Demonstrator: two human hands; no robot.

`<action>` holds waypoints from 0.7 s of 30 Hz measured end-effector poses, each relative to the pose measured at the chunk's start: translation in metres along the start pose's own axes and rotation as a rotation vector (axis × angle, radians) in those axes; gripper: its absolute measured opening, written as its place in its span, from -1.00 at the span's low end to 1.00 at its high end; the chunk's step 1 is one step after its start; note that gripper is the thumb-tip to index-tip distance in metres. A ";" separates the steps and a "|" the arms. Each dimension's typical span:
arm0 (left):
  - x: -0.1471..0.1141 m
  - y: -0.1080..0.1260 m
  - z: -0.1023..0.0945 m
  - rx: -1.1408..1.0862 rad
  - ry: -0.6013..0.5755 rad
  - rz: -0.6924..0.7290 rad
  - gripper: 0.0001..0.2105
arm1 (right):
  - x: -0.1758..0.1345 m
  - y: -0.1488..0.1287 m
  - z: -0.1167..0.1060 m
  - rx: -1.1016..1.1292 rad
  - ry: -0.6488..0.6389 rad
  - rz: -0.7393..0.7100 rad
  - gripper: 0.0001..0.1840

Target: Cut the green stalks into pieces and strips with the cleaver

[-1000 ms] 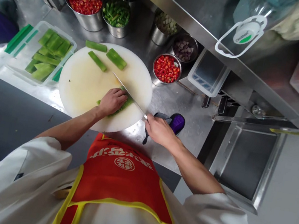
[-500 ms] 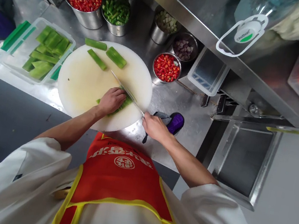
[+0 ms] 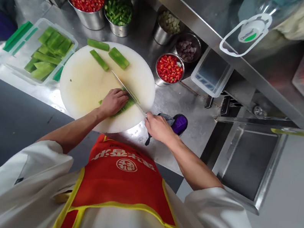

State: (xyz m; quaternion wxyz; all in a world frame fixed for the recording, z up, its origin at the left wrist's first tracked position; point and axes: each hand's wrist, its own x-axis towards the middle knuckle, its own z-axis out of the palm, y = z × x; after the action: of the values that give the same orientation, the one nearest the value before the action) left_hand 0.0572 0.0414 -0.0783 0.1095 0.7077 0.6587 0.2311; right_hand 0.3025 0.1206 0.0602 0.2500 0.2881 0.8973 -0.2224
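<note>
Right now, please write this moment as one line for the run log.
left hand: holds green pepper strip | right hand: grips knife, blade on strip | surface: round white cutting board

A steel surface (image 3: pixel 171 105) carries everything here. At its centre lies a round white cutting board (image 3: pixel 87 83). At nine o'clock from the board, just beside it, sits a clear plastic tub (image 3: pixel 11 63) of green strips. At twelve o'clock stand two steel bowls (image 3: pixel 92 20), one of chopped red pieces, one of green. Toward one and two o'clock stand more steel bowls, the nearest (image 3: pixel 158 78) full of red pieces. At three o'clock lies a purple and grey cloth (image 3: pixel 178 123).
</note>
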 end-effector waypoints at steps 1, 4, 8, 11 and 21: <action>0.000 -0.001 0.000 -0.005 0.007 0.005 -0.68 | -0.002 0.000 -0.001 -0.002 0.006 -0.010 -0.70; -0.001 -0.002 0.002 -0.016 0.026 0.024 -0.69 | -0.004 -0.002 -0.001 -0.005 -0.002 -0.009 -0.71; 0.000 -0.003 0.002 -0.003 0.057 0.049 -0.69 | 0.002 -0.004 0.004 -0.001 -0.030 0.037 -0.70; 0.000 -0.003 0.001 0.009 0.073 0.065 -0.69 | 0.000 -0.003 0.002 0.011 -0.002 0.009 -0.69; -0.004 -0.003 -0.004 0.021 0.036 0.063 -0.69 | 0.007 -0.005 0.017 0.004 -0.016 0.031 -0.72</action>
State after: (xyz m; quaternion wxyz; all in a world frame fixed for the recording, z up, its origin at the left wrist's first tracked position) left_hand 0.0528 0.0372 -0.0767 0.0829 0.7247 0.6404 0.2405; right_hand 0.3001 0.1107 0.0442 0.2598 0.3006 0.8903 -0.2227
